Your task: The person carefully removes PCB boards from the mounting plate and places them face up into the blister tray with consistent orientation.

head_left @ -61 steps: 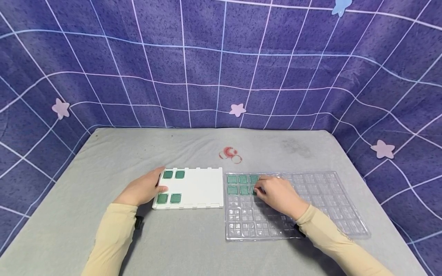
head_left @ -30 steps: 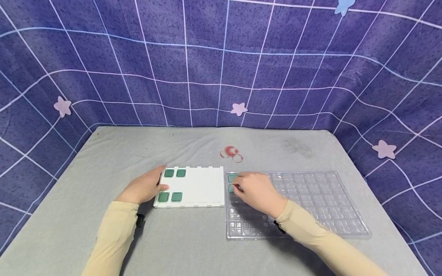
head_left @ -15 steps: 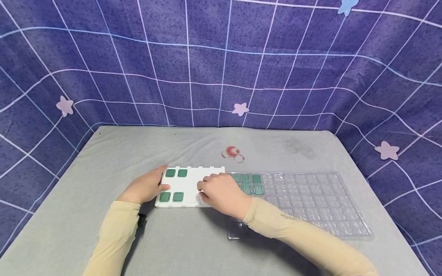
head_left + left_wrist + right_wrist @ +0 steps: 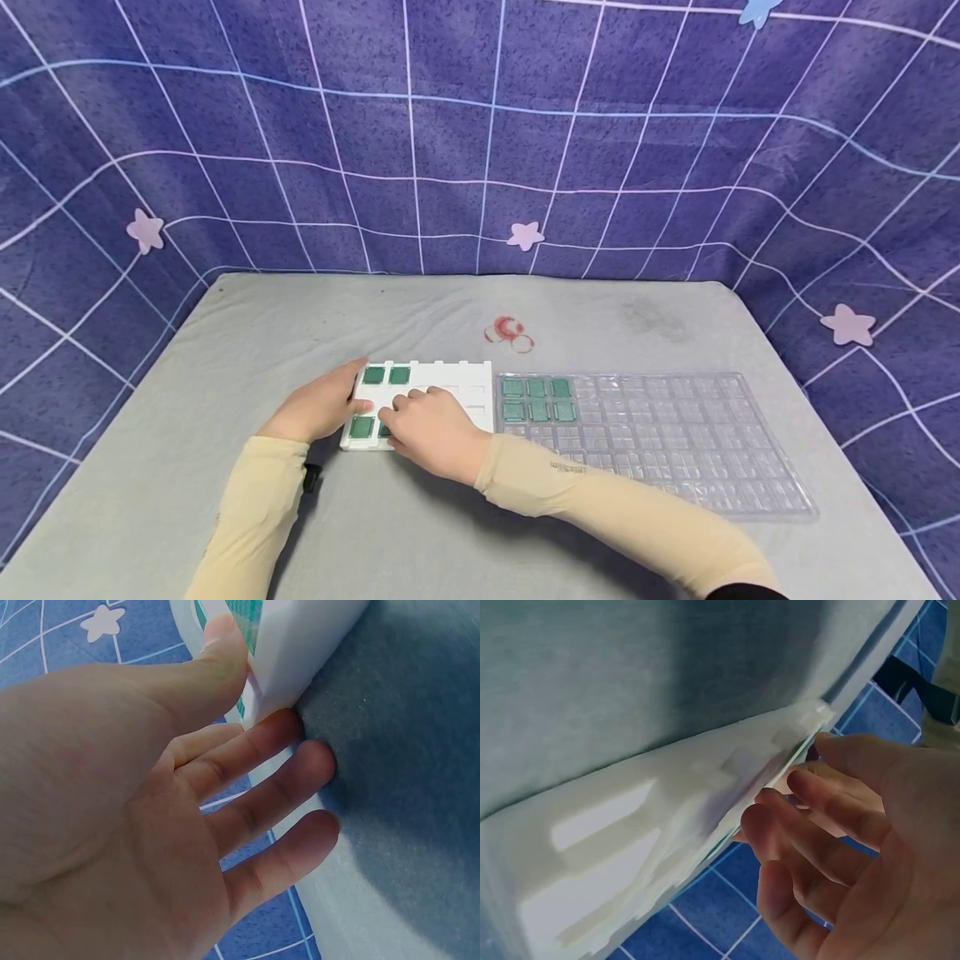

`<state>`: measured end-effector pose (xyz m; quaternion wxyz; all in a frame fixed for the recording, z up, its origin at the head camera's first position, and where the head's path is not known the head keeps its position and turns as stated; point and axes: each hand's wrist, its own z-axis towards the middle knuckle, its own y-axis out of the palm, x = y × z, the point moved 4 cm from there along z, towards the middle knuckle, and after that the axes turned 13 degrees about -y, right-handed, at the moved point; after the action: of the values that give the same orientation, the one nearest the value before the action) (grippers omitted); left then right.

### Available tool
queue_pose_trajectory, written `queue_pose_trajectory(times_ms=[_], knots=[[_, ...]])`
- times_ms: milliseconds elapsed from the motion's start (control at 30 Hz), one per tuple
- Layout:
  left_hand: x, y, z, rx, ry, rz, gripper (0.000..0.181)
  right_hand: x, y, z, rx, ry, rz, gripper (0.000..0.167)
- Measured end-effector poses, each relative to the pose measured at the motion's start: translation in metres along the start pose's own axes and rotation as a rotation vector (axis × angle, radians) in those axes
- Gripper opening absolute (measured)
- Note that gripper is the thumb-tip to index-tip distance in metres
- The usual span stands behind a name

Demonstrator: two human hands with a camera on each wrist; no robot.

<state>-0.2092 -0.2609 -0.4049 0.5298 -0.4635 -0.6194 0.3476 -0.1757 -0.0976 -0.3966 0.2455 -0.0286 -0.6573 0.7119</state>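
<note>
Leftward, our right hand has travelled from above the clear tray, where we saw it two seconds ago, to the white board; it now lies over the front middle of that board and partly hides one chip; we judge that the work has passed from the tray side to the board side. Nearest to us, two tan sleeves lead in, the left and the right, with a black strap below the left wrist. Beyond them are our two hands; the left hand clasps the left end of the white board, thumb on top and fingers about its edge; the right hand has its fingers curled and its thumb close to them, and whether a chip is held between them we cannot tell. One white board lies flat, left of centre; on it we count four green chips, two in the far row and two in the near row, all toward its left end. One clear tray lies just beside it to the right; in its far left pockets sit six green chips, in two rows of three. Past both, one red mark shows on the grey tablecloth; farthest, a purple curtain bears four visible stars, three pink and one blue.
</note>
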Motion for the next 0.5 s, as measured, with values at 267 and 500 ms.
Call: queue_pose_trajectory(times_ms=[267,500], knots=[[0.0018,-0.001,0.0005,0.029,0.034,-0.011,0.065,-0.0025,0.0032,0.0068,0.016,0.022,-0.068,0.017],[0.0012,-0.0009,0.0004,0.019,0.018,0.0,0.066,-0.0032,0.0055,0.0083,0.052,0.045,-0.08,0.011]])
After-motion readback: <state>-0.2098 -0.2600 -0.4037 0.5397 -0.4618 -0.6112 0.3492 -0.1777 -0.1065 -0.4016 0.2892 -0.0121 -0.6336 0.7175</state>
